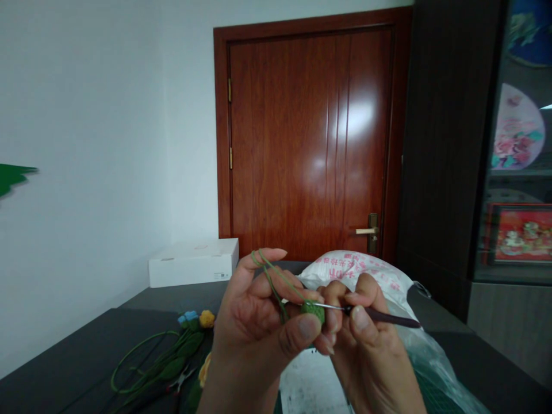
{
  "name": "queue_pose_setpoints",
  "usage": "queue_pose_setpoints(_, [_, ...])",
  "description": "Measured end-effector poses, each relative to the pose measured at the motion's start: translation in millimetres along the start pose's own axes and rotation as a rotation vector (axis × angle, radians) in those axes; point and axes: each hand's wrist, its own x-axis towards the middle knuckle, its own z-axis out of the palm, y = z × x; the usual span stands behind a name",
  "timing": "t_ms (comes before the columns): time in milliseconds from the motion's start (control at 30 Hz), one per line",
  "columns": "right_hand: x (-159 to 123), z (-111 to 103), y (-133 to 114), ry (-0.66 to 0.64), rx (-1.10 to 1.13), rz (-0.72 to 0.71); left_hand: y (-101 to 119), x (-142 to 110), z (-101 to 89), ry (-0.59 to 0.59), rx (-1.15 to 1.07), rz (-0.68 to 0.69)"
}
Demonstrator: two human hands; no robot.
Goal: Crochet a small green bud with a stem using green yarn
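Observation:
My left hand (254, 328) pinches a small green crocheted ball (313, 311) between thumb and fingers. Green yarn (271, 282) runs from the ball and loops over my raised left index finger. My right hand (362, 339) holds a crochet hook (366, 313) with a dark handle and a thin metal shaft. The tip of the hook meets the ball at its right side, and the hook's end is hidden in the stitches.
Crocheted flowers with long green stems (172, 356) and small pliers (181, 379) lie on the dark table (86, 356) at left. A white box (194, 263) stands behind them. A white plastic bag with pink print (357, 273), paper (308, 382) and a green cutting mat (435, 397) lie under and beyond my hands.

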Motion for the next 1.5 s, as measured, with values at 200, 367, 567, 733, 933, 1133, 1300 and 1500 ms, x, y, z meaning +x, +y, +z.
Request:
queue_pose_setpoints(200, [1,-1,0,0.013,-0.039,-0.018,-2,0,-3.7,-0.060,0.010,0.031])
queue_pose_setpoints(367, [0,-1,1,0.070,0.012,0.087,-3,0,-5.3,-0.050,0.050,0.035])
queue_pose_setpoints(567, [3,1,0,0.057,-0.019,0.000,-3,4,-7.0,-0.030,0.090,0.024])
queue_pose_setpoints(733, [1,0,-1,0.058,-0.311,-0.297,-1,3,-1.0,0.061,0.136,-0.056])
queue_pose_setpoints(933, [-14,-6,0,0.083,-0.949,-0.631,-6,-1,7.3,0.163,0.251,-0.095])
queue_pose_setpoints(1133, [-9,-3,6,0.190,-0.692,-0.507,-3,4,5.4,0.118,0.295,-0.058])
queue_pose_setpoints(1300, [-2,5,6,0.327,-0.522,-0.506,1,7,-2.4,0.072,0.255,-0.065])
queue_pose_setpoints(1500, [-2,2,0,0.286,-0.638,-0.545,0,10,-9.5,0.046,0.229,-0.100])
